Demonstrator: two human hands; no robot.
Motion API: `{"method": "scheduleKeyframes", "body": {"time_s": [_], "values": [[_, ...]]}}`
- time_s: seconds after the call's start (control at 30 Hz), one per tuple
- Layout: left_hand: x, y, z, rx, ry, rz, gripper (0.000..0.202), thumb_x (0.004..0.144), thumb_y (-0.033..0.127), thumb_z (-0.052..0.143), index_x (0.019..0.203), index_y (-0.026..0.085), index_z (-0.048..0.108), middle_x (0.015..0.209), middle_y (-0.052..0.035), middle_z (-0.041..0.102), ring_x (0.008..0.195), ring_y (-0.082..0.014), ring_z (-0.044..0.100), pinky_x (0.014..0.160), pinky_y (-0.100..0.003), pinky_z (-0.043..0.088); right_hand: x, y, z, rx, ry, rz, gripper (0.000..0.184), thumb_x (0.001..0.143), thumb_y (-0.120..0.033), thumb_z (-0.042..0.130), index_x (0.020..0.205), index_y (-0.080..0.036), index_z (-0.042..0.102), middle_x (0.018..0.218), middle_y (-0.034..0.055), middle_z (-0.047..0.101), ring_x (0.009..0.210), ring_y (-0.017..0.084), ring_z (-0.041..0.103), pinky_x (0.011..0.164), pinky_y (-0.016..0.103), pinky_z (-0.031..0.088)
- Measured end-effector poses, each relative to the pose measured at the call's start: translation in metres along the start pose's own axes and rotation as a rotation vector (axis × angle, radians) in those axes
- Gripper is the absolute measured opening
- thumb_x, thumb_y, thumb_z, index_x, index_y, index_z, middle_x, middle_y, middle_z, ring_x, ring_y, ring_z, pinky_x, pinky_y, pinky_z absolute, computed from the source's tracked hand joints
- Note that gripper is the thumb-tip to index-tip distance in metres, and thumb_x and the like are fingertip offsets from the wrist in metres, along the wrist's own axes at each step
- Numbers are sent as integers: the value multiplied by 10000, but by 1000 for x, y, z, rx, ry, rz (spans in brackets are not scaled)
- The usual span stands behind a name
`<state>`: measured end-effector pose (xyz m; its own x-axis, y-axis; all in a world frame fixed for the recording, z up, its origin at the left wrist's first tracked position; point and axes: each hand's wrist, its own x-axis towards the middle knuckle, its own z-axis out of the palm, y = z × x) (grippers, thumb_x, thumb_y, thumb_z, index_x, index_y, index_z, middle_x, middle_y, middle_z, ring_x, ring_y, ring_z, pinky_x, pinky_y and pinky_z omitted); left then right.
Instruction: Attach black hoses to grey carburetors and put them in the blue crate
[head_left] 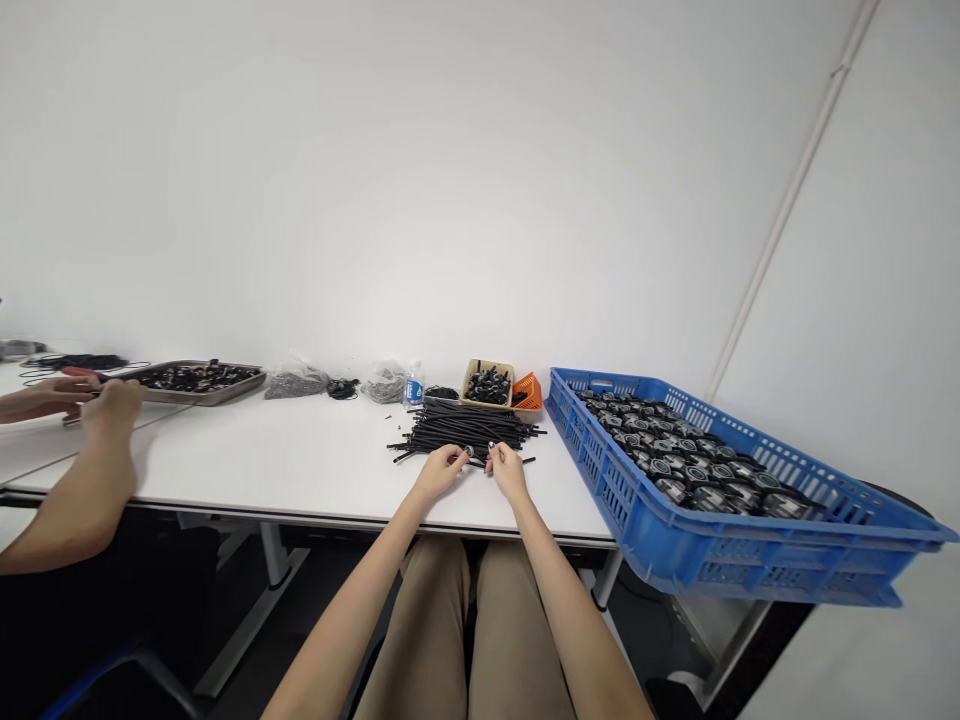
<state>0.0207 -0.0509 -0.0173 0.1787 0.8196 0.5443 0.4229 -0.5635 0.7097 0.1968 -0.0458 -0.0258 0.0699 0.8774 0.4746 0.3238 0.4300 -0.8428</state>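
Note:
My left hand (pixel 442 472) is closed in a pinch near the table's front edge, with a small round dark part (pixel 469 452) at its fingertips. Just right of it, my right hand (pixel 506 470) is also closed, its fingers around a thin black rod (pixel 529 460) whose end sticks out to the right. The fingers hide much of what lies between the hands. Directly behind both hands lies a pile of black rods (pixel 465 427), mostly side by side, with lighter tips on some.
A large blue crate (pixel 712 560) of black-and-silver parts (pixel 660 465) stands right. Behind the pile are a yellow basket (pixel 464 392), an orange basket (pixel 529 388), a bottle (pixel 414 385) and plastic bags (pixel 296 380). Left, a co-worker's hands (pixel 112 405) work beside a metal tray (pixel 206 398).

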Motion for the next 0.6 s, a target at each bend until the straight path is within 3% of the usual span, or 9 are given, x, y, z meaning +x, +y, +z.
{"method": "scheduleKeyframes", "body": {"time_s": [0.6], "values": [[0, -1, 0, -9, 1, 7, 329, 858, 426, 511, 705, 171, 650, 704, -27, 653, 673, -165, 559, 647, -265, 401, 1, 2, 0, -25, 2, -8, 335, 890, -486, 431, 670, -245, 504, 524, 17, 643, 558, 196, 603, 614, 284, 440]]}}
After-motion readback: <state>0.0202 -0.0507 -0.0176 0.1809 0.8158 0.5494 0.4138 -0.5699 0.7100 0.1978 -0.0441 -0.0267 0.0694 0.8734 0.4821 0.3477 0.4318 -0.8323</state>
